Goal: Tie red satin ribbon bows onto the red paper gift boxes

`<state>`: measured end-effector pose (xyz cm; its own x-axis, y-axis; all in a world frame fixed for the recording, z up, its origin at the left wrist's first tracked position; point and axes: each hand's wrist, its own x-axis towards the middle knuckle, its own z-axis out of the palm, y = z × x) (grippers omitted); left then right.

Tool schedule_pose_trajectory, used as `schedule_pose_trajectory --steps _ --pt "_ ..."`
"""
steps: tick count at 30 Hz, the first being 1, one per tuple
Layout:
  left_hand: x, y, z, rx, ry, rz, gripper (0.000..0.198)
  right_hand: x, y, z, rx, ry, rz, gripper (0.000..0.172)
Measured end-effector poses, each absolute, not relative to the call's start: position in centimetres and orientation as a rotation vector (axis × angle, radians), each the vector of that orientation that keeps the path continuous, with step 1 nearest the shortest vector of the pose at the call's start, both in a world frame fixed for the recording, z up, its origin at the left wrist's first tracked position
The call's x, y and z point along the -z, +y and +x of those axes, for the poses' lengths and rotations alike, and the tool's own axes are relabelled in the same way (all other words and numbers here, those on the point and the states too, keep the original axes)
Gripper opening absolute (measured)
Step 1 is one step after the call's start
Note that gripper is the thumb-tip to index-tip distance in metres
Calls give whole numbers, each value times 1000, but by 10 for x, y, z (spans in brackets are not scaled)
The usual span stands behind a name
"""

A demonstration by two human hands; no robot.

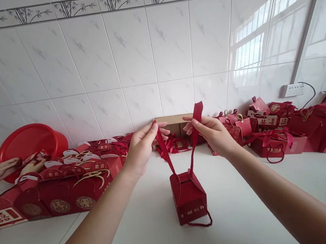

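Note:
A small dark red gift box point(189, 198) stands on the white table in front of me, its top flaps folded inward. Two ends of a red ribbon rise from holes in its top. My left hand point(145, 145) pinches the left end between thumb and forefinger. Between the thumb and forefinger of my right hand point(210, 130) is the right end, whose tip sticks up above the fingers. Both ribbon point(194, 149) ends are stretched up and apart in a V. A red cord handle point(201, 224) hangs at the box's lower front and touches the table.
Rows of red gift boxes point(71, 190) stand at left, more red boxes point(270, 143) at right. Another person's hands point(30, 167) work by a red plastic basin point(28, 140). An opened cardboard carton point(177, 121) with red ribbons point(175, 144) sits against the tiled wall, a power socket point(292, 90) at right.

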<state>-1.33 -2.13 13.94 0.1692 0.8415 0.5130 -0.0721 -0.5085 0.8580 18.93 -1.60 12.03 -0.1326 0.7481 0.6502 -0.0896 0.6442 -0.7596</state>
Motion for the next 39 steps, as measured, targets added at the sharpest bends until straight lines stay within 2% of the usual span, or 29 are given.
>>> schedule_pose_trajectory --steps 14,21,28,39 --pt "-154 -12 -15 -1464 803 1787 34 -115 -15 189 -861 -1432 -587 23" --pt "-157 -6 -6 -1635 759 1664 31 -114 -13 190 -875 -1288 -570 17" --pt "-153 -1 -5 -1710 702 1577 22 -116 -12 192 -907 -1323 -528 14" --pt "-155 -5 -11 -1730 705 1620 21 -114 -11 186 -915 -1390 -563 15"
